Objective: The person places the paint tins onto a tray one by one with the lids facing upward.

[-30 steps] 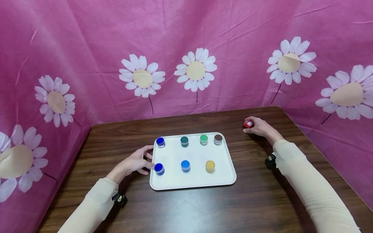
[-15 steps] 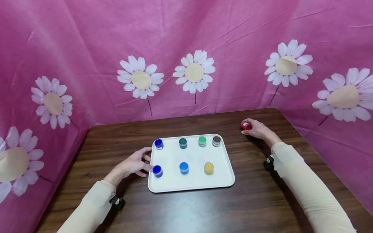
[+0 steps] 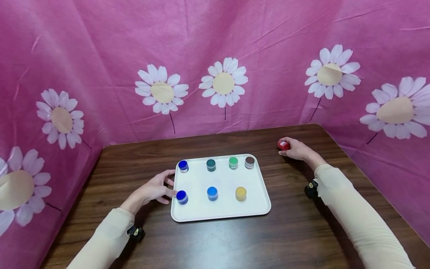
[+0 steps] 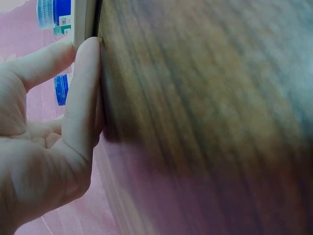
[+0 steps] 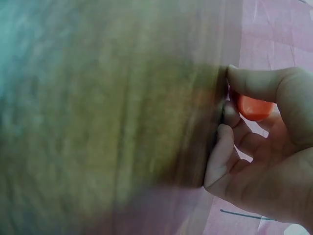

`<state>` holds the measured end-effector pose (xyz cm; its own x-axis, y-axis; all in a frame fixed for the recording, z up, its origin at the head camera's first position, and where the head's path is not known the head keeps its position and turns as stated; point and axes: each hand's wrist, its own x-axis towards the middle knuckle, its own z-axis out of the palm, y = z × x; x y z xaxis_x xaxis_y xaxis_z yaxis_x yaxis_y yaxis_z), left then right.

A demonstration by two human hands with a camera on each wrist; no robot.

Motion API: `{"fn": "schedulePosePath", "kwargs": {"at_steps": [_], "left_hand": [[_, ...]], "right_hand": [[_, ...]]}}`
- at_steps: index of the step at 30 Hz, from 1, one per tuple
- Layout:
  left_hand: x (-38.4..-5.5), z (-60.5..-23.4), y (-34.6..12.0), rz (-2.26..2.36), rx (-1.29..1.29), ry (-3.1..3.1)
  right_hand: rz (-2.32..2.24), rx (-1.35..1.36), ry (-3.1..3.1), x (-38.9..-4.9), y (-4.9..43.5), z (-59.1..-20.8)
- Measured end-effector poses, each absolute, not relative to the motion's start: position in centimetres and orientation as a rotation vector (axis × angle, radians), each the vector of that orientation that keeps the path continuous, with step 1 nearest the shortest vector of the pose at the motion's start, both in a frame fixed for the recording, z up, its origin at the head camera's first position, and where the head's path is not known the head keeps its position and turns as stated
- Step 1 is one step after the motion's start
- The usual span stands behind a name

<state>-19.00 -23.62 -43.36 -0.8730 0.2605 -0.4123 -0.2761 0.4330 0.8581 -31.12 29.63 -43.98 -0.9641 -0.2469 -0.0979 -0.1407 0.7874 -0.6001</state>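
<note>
My left hand (image 3: 155, 189) rests at the left edge of a white tray (image 3: 195, 216). Its thumb touches the rim beside a dark blue paint jar (image 3: 182, 197), and the left wrist view shows a long, straight finger (image 4: 83, 90) against the tray's side. At the table's far right, my right hand (image 3: 297, 149) grips a red paint jar (image 3: 284, 145) between thumb and fingers. The jar looks tilted, its pale label showing; in the right wrist view the fingers partly hide its orange-red end (image 5: 255, 108). Whether it touches the table is unclear.
Along the tray's back row stand a second dark blue jar (image 3: 183, 166), a dark green jar (image 3: 211, 165), a green jar (image 3: 233, 163) and a brown jar (image 3: 249, 162). In front are a light blue jar (image 3: 212, 193) and a yellow jar (image 3: 240, 194). Pink curtain (image 3: 268, 93) surrounds the wooden table (image 3: 295, 224).
The head view has shifted slightly. In my right hand, the red jar appears turned a little compared with one second ago. My left hand and the tray have stayed in place.
</note>
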Motion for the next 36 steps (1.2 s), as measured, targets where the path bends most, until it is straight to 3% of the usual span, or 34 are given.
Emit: {"fn": "schedulePosePath", "kwargs": {"at_steps": [18,36], "left_hand": [[-19.2,-43.4,-23.7,1.45,-0.013,2.192],[-19.3,-43.7,-23.7,1.449,-0.016,2.193]], "right_hand": [[-1.31,-0.137,2.48,-30.5,30.6,-43.6],[-1.586,-0.196,2.17,-27.6,28.6,-43.0]]}}
